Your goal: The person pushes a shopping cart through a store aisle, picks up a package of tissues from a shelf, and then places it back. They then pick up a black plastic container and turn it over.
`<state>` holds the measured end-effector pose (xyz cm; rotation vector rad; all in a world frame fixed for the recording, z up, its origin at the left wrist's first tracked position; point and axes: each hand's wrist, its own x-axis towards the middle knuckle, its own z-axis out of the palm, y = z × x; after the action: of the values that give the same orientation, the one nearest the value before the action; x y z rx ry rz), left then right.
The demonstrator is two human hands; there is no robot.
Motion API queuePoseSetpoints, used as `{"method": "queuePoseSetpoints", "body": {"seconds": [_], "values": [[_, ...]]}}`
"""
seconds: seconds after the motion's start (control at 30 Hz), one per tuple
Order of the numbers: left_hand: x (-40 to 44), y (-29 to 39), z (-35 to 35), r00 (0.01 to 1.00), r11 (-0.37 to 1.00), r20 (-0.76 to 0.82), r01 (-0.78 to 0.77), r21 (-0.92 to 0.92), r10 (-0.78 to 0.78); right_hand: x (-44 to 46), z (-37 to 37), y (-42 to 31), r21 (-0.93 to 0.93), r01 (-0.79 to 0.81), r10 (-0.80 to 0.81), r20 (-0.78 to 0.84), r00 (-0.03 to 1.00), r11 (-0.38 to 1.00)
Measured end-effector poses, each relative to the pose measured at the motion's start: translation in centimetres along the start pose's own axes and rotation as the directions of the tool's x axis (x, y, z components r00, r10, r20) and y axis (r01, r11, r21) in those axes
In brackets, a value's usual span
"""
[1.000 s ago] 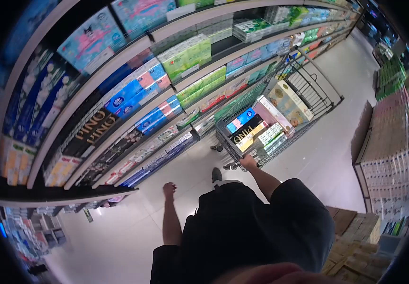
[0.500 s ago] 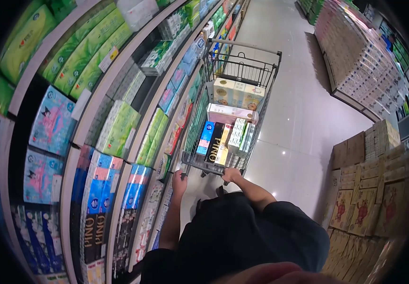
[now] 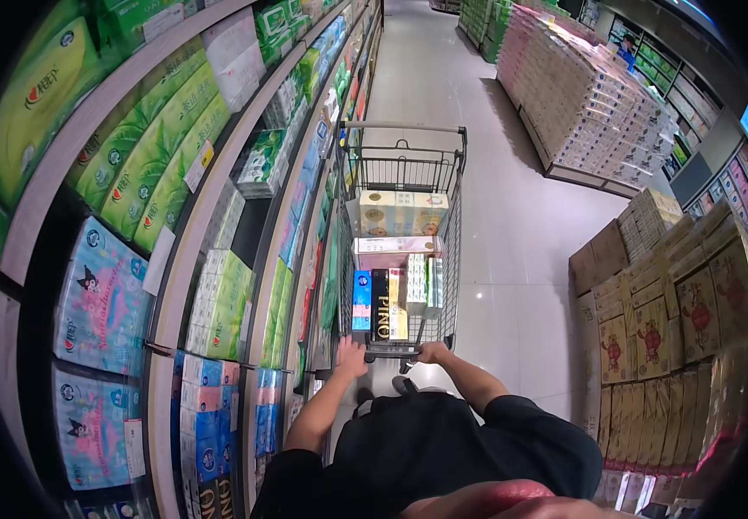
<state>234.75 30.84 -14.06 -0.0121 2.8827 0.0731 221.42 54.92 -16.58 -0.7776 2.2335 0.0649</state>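
Observation:
A dark wire shopping cart (image 3: 402, 164) stands in front of me, with its handle toward my body. My right hand (image 3: 433, 352) is closed around the right end of the cart handle. At the left end, my left hand (image 3: 351, 356) lies over the handle with its fingers stretched forward toward the basket corner. Inside the cart are a cream printed pack (image 3: 402, 214), a pale pink box (image 3: 398, 246), a blue tissue pack (image 3: 362, 290), a black PINO pack (image 3: 381, 303) and a green-and-white pack (image 3: 424, 278).
Shelves of tissue packs (image 3: 162, 164) run close along the cart's left side. On the right are stacked brown cartons (image 3: 642, 329) and a large pallet of wrapped packs (image 3: 586, 99). A shiny tiled floor (image 3: 512, 216) stretches ahead between them.
The view has turned, so the cart appears lower, further left and straighter along the aisle. My left hand has gone from gripping the handle end to lying over it with fingers extended.

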Motion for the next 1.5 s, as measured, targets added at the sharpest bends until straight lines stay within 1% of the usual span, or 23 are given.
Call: {"method": "queuePoseSetpoints", "body": {"seconds": [0.1, 0.13, 0.17, 0.23, 0.3, 0.33, 0.43, 0.5, 0.57, 0.7, 0.73, 0.8, 0.87, 0.9, 0.97, 1.03, 1.07, 1.1, 1.17, 1.2, 1.23, 1.4, 1.5], "values": [[0.1, -0.8, 1.0, 0.994, 0.994, -0.076, -0.084, -0.072, 0.079, -1.1, 0.0, -0.1, 0.031, -0.035, 0.034, 0.032, 0.999, 0.999], [0.4, -0.8, 1.8, 0.967, 0.968, -0.182, -0.204, -0.147, 0.176, -1.7, 0.1, -0.1, 0.031, -0.021, 0.021, 0.010, 1.000, 0.999], [0.6, -0.4, 2.2, 0.920, 0.921, -0.293, -0.327, -0.209, 0.261, -1.9, 0.5, 0.0, 0.013, -0.082, 0.082, 0.004, 0.997, 0.997], [1.3, 0.6, 3.1, 0.900, 0.904, -0.326, -0.369, -0.217, 0.289, -1.9, 1.1, 0.6, -0.014, -0.139, 0.139, -0.009, 0.990, 0.990], [1.6, 1.6, 3.3, 0.948, 0.891, 0.013, -0.294, -0.347, 0.318, -2.1, 1.6, 1.5, -0.018, -0.164, 0.164, -0.009, 0.986, 0.986], [1.7, 2.1, 3.8, 0.952, 0.895, -0.067, -0.305, -0.325, 0.300, -1.9, 1.8, 1.8, -0.014, -0.181, 0.180, -0.017, 0.983, 0.983], [2.2, 3.4, 4.5, 0.963, 0.898, -0.076, -0.268, -0.350, 0.258, -3.1, 1.3, 1.9, -0.020, -0.221, 0.220, -0.006, 0.975, 0.975], [2.1, 3.5, 3.4, 0.952, 0.873, -0.139, -0.304, -0.380, 0.272, -3.9, 1.0, 1.7, -0.019, -0.227, 0.227, -0.018, 0.974, 0.974], [1.5, 4.1, 1.6, 0.970, 0.891, -0.062, -0.240, -0.384, 0.235, -3.8, 1.1, 1.9, -0.024, -0.203, 0.202, -0.030, 0.979, 0.979], [2.0, 3.9, 0.8, 0.968, 0.886, -0.098, -0.250, -0.392, 0.229, -2.9, 1.7, 2.5, -0.033, -0.180, 0.176, -0.097, 0.980, 0.983], [2.3, 3.9, 0.1, 0.970, 0.891, -0.094, -0.244, -0.384, 0.225, -2.7, 1.6, 2.7, -0.068, -0.158, 0.150, -0.111, 0.982, 0.985], [2.9, 3.3, -1.9, 0.981, 0.900, 0.026, -0.168, -0.402, 0.195, -1.8, 1.1, 3.0, -0.103, -0.093, 0.079, -0.130, 0.988, 0.990], [4.6, 2.4, -0.6, 0.981, 0.910, 0.003, -0.180, -0.372, 0.196, -0.5, 0.1, 3.7, -0.087, -0.018, 0.007, -0.126, 0.992, 0.996], [5.8, 2.2, -0.2, 0.976, 0.909, -0.030, -0.210, -0.359, 0.214, -0.4, -0.8, 3.6, -0.046, -0.029, 0.023, -0.136, 0.990, 0.999], [7.7, 2.2, -0.2, 0.984, 0.912, 0.013, -0.160, -0.378, 0.178, 1.0, -2.4, 3.9, -0.015, -0.090, 0.087, -0.136, 0.987, 0.996], [8.9, 1.5, -0.7, 0.963, 0.946, -0.249, -0.169, -0.278, 0.099, 2.3, -3.2, 4.5, 0.003, -0.093, 0.091, -0.245, 0.965, 0.996], [9.3, 2.0, -1.6, 0.970, 0.976, -0.242, -0.056, -0.209, 0.004, 2.2, -4.0, 4.6, -0.013, -0.062, 0.055, -0.306, 0.950, 0.998], [9.8, 2.0, -2.0, 0.963, 0.983, -0.269, -0.015, -0.184, -0.036, 2.3, -4.2, 4.8, 0.016, -0.037, 0.040, -0.400, 0.916, 0.999], [10.1, 2.0, -2.4, 0.981, 0.977, -0.178, 0.032, -0.210, -0.071, 2.1, -4.1, 5.3, -0.027, 0.007, -0.020, -0.533, 0.846, 1.000], [9.9, 1.8, -2.4, 0.984, 0.977, -0.158, 0.044, -0.208, -0.078, 0.8, -4.5, 5.2, -0.116, 0.027, -0.091, -0.591, 0.801, 0.993], [9.8, 1.6, -2.3, 0.991, 0.972, -0.127, 0.019, -0.234, -0.050, 0.2, -4.6, 5.0, -0.110, -0.003, -0.069, -0.643, 0.763, 0.994], [13.2, -0.9, -3.5, 0.998, 0.945, 0.055, 0.048, -0.324, -0.032, -0.2, -5.2, 5.1, -0.036, -0.144, 0.092, -0.614, 0.784, 0.989], [14.7, -0.6, -4.9, 0.987, 0.955, 0.153, 0.087, -0.285, -0.045, 1.0, -5.8, 5.4, 0.053, -0.180, 0.175, -0.604, 0.777, 0.982]]}}
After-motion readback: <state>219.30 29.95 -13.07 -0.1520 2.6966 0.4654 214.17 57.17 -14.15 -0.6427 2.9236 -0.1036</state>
